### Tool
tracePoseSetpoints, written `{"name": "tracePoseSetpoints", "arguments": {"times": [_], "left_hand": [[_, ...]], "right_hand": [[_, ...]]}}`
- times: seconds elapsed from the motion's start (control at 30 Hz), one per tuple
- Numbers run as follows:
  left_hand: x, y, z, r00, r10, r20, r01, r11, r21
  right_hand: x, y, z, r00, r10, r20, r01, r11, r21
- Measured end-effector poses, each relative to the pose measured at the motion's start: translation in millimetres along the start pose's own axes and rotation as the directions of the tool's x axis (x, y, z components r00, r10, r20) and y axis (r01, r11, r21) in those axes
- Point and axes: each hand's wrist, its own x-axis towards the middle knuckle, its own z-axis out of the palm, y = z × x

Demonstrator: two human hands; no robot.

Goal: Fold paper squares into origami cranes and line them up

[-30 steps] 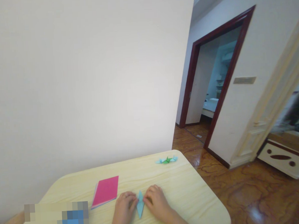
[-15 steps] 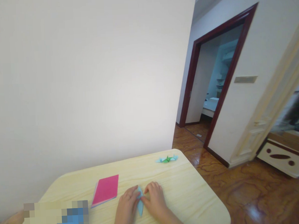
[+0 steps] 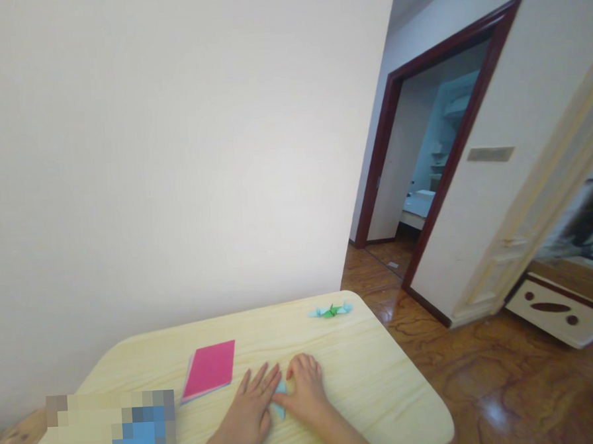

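Observation:
A piece of light blue folded paper (image 3: 280, 398) lies on the pale wooden table (image 3: 355, 384), mostly hidden under my hands. My right hand (image 3: 304, 390) presses down on it with curled fingers. Just left of the paper, my left hand (image 3: 249, 410) rests flat, fingers spread, its edge against the paper. A stack of pink paper sheets (image 3: 209, 370) lies left of my left hand. Near the table's far edge sits a small origami crane (image 3: 331, 311) in green and light blue.
A cream wall (image 3: 174, 155) rises behind the table's far edge. A pixelated patch (image 3: 138, 432) covers the table's near left corner. A polished brown floor (image 3: 484, 384) lies to the right, beyond the table's rounded corner, with a dark-framed doorway (image 3: 423, 169) further on.
My left hand has flattened and spread its fingers. The blue paper, earlier a long point showing between my hands, is now mostly covered. The view has shifted slightly.

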Motion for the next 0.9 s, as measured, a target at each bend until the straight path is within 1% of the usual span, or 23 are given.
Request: {"name": "tracePoseSetpoints", "arguments": {"times": [0.1, 0.23, 0.33, 0.47, 0.57, 0.7, 0.8, 0.83, 0.9], "left_hand": [[0.6, -0.4, -0.3, 1.0, -0.01, 0.014, 0.011, 1.0, -0.002], [-0.3, 4.6, -2.0, 0.998, -0.056, -0.014, 0.056, 0.998, 0.019], [-1.6, 8.1, -2.9, 0.996, -0.084, -0.029, 0.086, 0.995, 0.046], [-3.6, 8.2, -1.1, 0.994, -0.093, -0.058, 0.098, 0.992, 0.078], [-7.8, 8.3, 4.2, 0.99, -0.095, -0.107, 0.107, 0.989, 0.106], [-19.5, 12.1, 16.1, 0.974, -0.098, -0.206, 0.127, 0.983, 0.133], [-29.5, 16.1, 23.7, 0.968, -0.132, -0.213, 0.166, 0.974, 0.153], [-32.4, 17.5, 25.3, 0.967, -0.15, -0.207, 0.184, 0.971, 0.155], [-36.6, 20.1, 27.2, 0.963, -0.186, -0.198, 0.217, 0.965, 0.15]], "right_hand": [[-0.5, 0.9, -3.8, 0.998, -0.009, 0.055, 0.008, 1.0, 0.01], [0.5, 5.5, -7.9, 0.99, -0.032, 0.137, 0.034, 0.999, -0.01], [-0.5, 9.0, -9.7, 0.986, -0.05, 0.159, 0.053, 0.998, -0.015], [-3.1, 13.7, -14.2, 0.982, -0.072, 0.174, 0.075, 0.997, -0.014], [-1.6, 16.7, -21.9, 0.976, -0.093, 0.197, 0.102, 0.994, -0.032], [6.3, 20.0, -35.1, 0.973, -0.117, 0.198, 0.136, 0.987, -0.086], [10.8, 23.3, -40.5, 0.957, -0.2, 0.209, 0.217, 0.974, -0.065], [11.2, 24.4, -40.9, 0.954, -0.214, 0.211, 0.23, 0.972, -0.051], [9.9, 25.4, -40.0, 0.957, -0.205, 0.207, 0.217, 0.976, -0.034]]}}
